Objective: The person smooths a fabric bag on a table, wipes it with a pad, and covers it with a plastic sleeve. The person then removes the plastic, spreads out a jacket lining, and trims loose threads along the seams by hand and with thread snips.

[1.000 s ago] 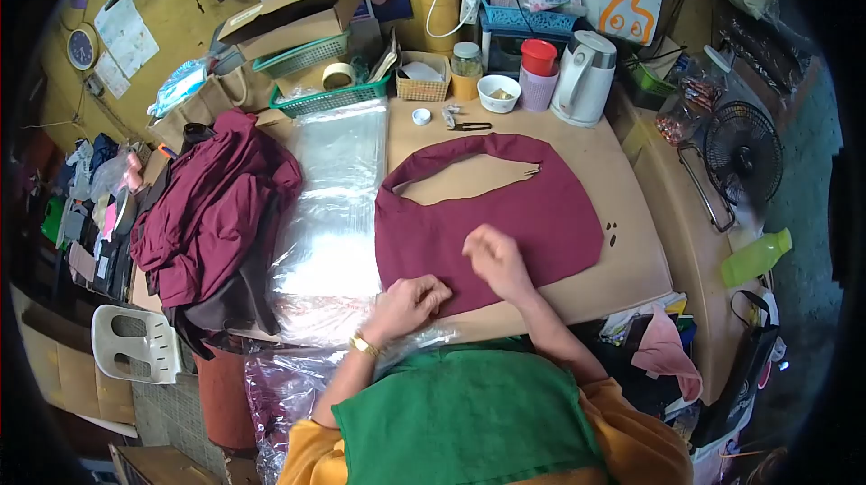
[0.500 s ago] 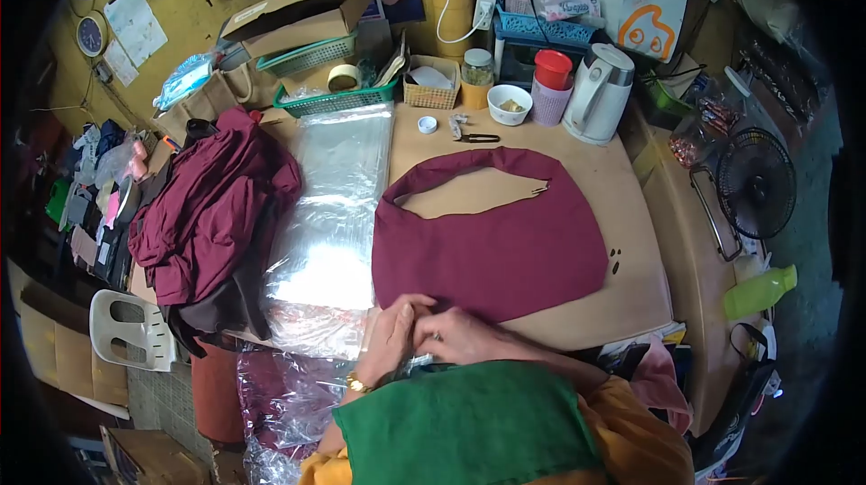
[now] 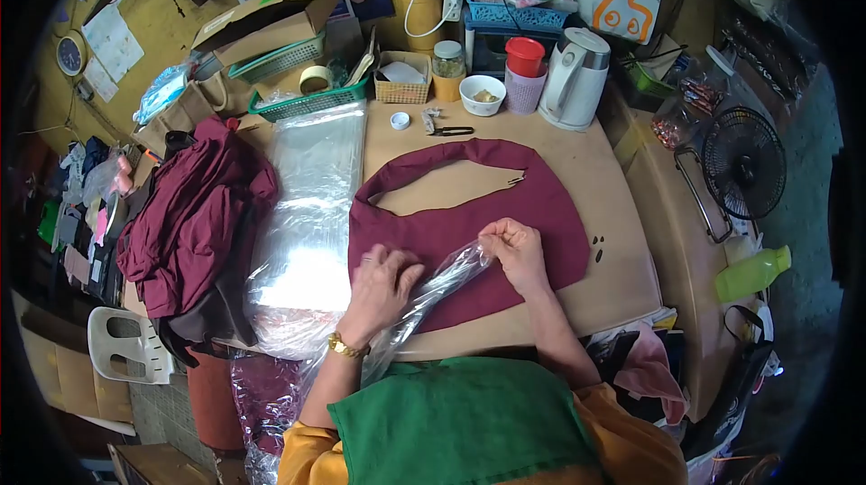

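A maroon cloth bag (image 3: 478, 232) with a wide strap loop lies flat on the tan tabletop. Between finger and thumb, my right hand (image 3: 516, 258) pinches the end of a clear plastic sleeve (image 3: 442, 282), just above the bag's right half. The sleeve runs slantwise down towards the table's near edge, passing beside my left hand (image 3: 383, 291). That hand rests over the bag's lower left part, its fingers apart and slightly bent; no hold shows. Left of the bag lies a stack of clear plastic sleeves (image 3: 311, 187).
A heap of maroon cloth bags (image 3: 194, 214) covers the left side. Small black snips (image 3: 449, 131), a white bowl (image 3: 483, 95), a jar (image 3: 447, 70) and a white kettle (image 3: 575, 79) stand or lie along the back. A black fan (image 3: 744, 163) is at right.
My hands were together at the bag's near edge; they have parted and moved forward over it. My right hand has drawn a plastic sleeve up across the bag. The view has shifted slightly.
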{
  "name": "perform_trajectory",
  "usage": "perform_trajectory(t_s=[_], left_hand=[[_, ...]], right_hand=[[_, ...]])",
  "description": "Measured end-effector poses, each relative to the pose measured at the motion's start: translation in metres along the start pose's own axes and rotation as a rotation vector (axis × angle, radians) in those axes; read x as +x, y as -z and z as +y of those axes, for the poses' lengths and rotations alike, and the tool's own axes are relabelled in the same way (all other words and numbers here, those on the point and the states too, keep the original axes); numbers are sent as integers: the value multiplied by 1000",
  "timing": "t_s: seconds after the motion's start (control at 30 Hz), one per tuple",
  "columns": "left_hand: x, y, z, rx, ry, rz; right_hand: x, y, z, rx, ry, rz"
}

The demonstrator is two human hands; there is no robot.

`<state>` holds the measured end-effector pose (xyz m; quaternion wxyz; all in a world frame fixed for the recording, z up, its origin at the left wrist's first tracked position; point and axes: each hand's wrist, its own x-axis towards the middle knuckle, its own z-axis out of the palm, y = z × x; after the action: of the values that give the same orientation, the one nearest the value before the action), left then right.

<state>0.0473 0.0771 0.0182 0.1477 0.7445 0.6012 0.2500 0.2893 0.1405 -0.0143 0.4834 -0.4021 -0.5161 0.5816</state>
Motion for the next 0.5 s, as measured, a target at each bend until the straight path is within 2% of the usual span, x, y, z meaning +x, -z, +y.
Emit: perform_trajectory(t_s=[0.03, 0.1, 0.17, 0.23, 0.27, 0.3, 0.37, 0.4, 0.43, 0.5], left_hand=[[-2, -7, -10, 3, -3, -2], [-4, -13, -35, 287, 207, 390], [-6, -8, -59, 320, 219, 395], [-6, 6, -56, -152, 459, 101], [-5, -5, -70, -309, 363, 86], [-6, -1, -73, -308, 369, 97], [-2, 10, -77, -324, 10, 395], [-8, 43, -56, -204, 281, 365], [-10, 63, -59, 41, 173, 488], [-12, 93, -37, 460, 104, 528]], right_hand=[[0, 4, 6, 4, 1, 3], [-3, 9, 17, 30, -40, -52], [-10, 4, 25, -16, -32, -75], [-17, -7, 37, -70, -57, -105], [-19, -9, 37, -152, -63, -121], [-19, -14, 35, -154, -59, -133], [-15, -23, 27, 58, 20, -55], [-14, -27, 20, 57, 18, -55], [-10, -31, 9, 112, 46, -45], [-6, -41, -4, 171, 70, -43]])
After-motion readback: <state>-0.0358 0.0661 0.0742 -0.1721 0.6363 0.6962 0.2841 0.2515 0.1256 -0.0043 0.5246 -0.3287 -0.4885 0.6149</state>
